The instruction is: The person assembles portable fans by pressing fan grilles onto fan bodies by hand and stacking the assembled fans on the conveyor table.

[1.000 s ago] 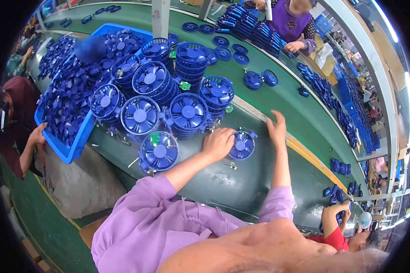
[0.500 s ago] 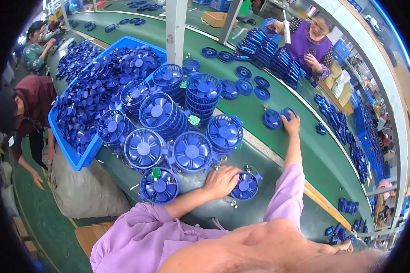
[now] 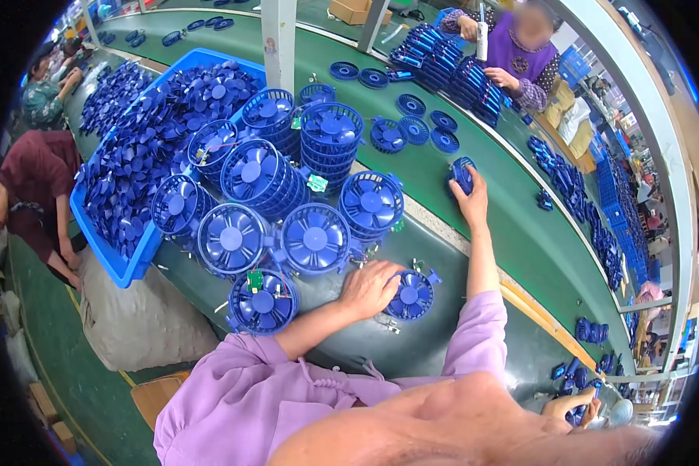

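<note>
the left hand (image 3: 371, 287) lies flat on the blue fan shell (image 3: 410, 295) at the near edge of the green bench (image 3: 512, 233), pinning it without gripping. the right hand (image 3: 471, 200) reaches far out, fingers closed on a blue fan part (image 3: 461, 172). better to keep the shell pressed still and lift the part cleanly, clear of the fan stacks (image 3: 318, 155).

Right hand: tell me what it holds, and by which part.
The right hand, stretched out over the green belt, grips a small blue fan part by its near edge. How the fingers wrap it is too small to tell.
</note>
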Action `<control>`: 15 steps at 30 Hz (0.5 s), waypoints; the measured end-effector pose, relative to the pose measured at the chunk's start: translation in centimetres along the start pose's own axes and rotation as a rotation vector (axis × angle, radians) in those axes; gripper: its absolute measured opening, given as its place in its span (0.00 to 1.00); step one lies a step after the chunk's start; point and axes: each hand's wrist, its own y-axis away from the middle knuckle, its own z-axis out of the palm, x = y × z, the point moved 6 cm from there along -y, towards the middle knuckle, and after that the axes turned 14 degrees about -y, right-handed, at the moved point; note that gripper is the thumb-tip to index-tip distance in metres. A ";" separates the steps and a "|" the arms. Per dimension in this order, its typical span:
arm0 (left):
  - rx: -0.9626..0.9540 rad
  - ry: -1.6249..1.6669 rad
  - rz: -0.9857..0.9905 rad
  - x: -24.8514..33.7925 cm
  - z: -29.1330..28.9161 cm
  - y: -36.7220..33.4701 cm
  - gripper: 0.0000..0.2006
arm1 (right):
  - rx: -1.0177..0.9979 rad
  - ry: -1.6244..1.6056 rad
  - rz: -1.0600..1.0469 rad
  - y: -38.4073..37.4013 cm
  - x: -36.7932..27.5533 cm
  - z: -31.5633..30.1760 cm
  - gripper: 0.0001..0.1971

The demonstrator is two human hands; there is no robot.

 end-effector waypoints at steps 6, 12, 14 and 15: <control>-0.002 -0.007 0.010 0.5 0.1 0.1 0.11 | 0.018 -0.026 0.144 1.4 -0.2 -2.9 0.30; 0.022 -0.002 0.015 0.1 -0.2 0.4 0.11 | -0.308 -0.312 0.198 6.5 -6.2 -1.2 0.31; -0.065 0.024 0.063 0.6 -0.3 0.4 0.11 | -0.536 -0.394 0.170 8.5 -10.0 -1.0 0.31; -0.110 0.057 0.107 1.0 0.1 0.4 0.11 | -0.611 -0.284 0.015 9.0 -11.4 -1.3 0.29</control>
